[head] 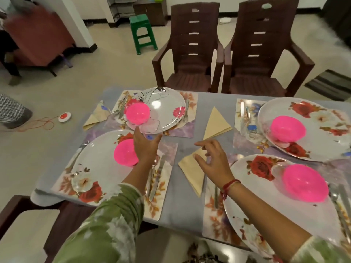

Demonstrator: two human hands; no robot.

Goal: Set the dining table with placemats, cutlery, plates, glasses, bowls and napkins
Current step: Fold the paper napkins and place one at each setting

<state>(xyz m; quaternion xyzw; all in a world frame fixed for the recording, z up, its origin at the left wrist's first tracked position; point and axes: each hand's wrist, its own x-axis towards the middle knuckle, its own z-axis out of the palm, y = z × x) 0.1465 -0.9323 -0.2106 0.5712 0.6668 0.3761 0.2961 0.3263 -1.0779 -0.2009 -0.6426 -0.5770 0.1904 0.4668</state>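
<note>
Over the near rim of the far-left plate, the left hand grips a clear glass by its lower part, just beside that plate's pink bowl. The right hand has its fingers spread and loose above a folded cream napkin. The napkin lies on the grey tablecloth between the near-left placemat and the near-right placemat — whether the fingers touch it cannot be told.

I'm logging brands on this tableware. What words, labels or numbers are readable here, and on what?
No text can be read.
Left blue sticker, on the clear glass in the left hand: too blurred.
Right blue sticker, on the second glass beside the far right plate: too blurred.
</note>
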